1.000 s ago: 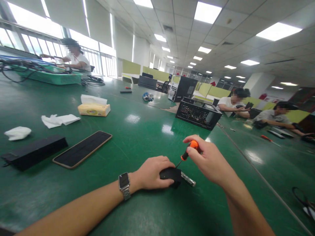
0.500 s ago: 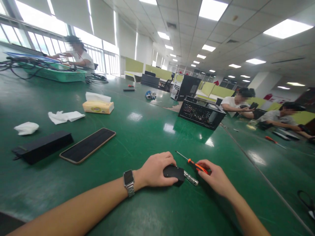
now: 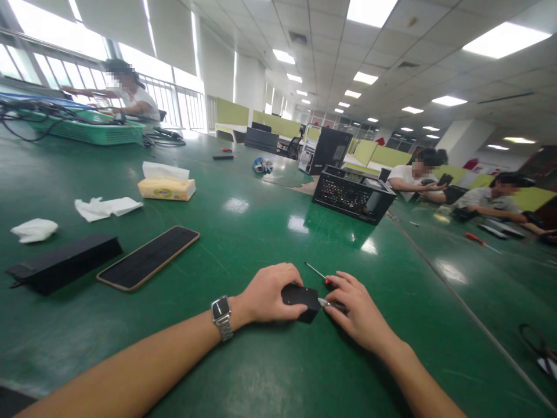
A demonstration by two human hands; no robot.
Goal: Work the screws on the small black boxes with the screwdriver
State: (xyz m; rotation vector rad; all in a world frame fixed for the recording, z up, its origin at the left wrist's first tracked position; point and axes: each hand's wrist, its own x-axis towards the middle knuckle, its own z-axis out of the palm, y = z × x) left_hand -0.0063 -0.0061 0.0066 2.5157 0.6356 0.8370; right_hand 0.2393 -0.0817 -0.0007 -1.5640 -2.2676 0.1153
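Note:
On the green table my left hand [image 3: 272, 296], wearing a watch [image 3: 221, 310], is closed around a small black block [image 3: 302, 297]. A silver metal piece [image 3: 323, 302] sticks out of the block's right end. My right hand [image 3: 359, 310] is closed on that piece, pinching it between thumb and fingers, which hide most of it. Beneath the upper fingers of the same hand lies a screwdriver [image 3: 317, 271]. Its thin shaft and a bit of orange show, while the rest of the handle is covered.
To the left lie a phone [image 3: 150, 258], a long black case [image 3: 65, 262], crumpled tissues [image 3: 107, 208] and a tissue pack [image 3: 167, 188]. Beyond my hands stands an open black computer case [image 3: 352, 194]. A green basket [image 3: 87, 132] holds cables. Other people sit at the table's far sides.
My right hand has moved left from the screwdriver's handle onto the silver metal piece beside the block. My left hand keeps its hold. The view has shifted slightly.

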